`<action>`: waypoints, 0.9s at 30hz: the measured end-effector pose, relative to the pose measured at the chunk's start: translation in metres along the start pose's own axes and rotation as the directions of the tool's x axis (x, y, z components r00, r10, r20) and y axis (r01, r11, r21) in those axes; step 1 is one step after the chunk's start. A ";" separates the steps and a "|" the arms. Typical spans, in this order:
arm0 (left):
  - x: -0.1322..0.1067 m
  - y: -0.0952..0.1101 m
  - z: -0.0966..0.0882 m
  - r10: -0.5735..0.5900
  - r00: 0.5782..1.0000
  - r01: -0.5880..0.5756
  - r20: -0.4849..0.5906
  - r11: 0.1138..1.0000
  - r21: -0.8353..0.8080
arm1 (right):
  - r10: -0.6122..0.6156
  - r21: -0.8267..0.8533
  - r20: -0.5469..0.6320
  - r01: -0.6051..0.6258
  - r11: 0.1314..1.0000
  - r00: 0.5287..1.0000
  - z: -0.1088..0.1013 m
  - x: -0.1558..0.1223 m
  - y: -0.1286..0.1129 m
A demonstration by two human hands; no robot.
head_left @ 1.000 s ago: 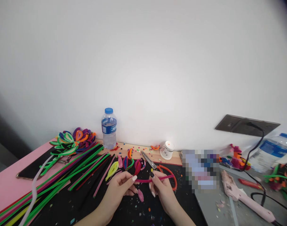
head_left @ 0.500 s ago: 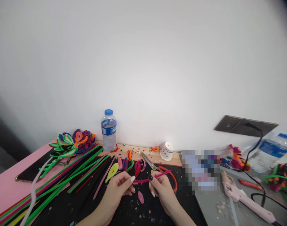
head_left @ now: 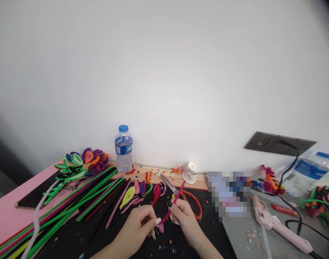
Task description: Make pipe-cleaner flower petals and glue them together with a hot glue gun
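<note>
A magenta pipe cleaner [head_left: 180, 191] runs between my two hands, its free end pointing up toward the paper cup. My left hand [head_left: 140, 226] pinches its lower end between thumb and finger. My right hand [head_left: 180, 215] grips it a little farther up, and the stem bends between the two. Just under it lies a small pink petal-shaped piece [head_left: 161, 227], partly covered. Beyond my hands are a yellow looped piece [head_left: 127, 197], a crimson looped piece [head_left: 156, 194] and scissors with orange handles [head_left: 199, 207], blades toward the wall.
Long pipe cleaners [head_left: 80, 198] spread across the left, beside a looped flower bunch [head_left: 72, 165]. A water bottle [head_left: 124, 151] and an upturned paper cup [head_left: 190, 172] stand along the wall. To the right lie a pink glue gun [head_left: 284, 230], its black cord [head_left: 285, 176] and a red cutter [head_left: 284, 209].
The magenta pipe cleaner has swung from nearly level to steeply upright on the right. My left hand has shifted slightly right and down, and the stem now bends between my hands.
</note>
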State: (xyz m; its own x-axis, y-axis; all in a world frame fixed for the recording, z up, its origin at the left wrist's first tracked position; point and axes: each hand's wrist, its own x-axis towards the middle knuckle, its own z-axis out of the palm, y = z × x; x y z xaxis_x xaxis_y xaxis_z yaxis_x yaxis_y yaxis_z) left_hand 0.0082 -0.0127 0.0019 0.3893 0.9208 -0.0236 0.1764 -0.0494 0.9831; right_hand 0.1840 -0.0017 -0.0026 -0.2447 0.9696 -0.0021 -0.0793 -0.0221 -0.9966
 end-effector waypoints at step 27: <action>0.008 -0.013 0.000 -0.039 0.998 0.036 -0.042 0.996 -0.080 | -0.034 0.008 -0.033 0.035 0.999 0.999 -0.001 0.000 0.002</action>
State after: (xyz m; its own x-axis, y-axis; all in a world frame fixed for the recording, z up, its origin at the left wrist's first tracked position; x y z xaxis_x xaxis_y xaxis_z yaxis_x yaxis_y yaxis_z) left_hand 0.0093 -0.0052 -0.0110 0.3442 0.9373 -0.0546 0.1175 0.0147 0.9930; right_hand 0.1852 -0.0019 -0.0048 -0.2101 0.9772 0.0294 -0.0951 0.0095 -0.9954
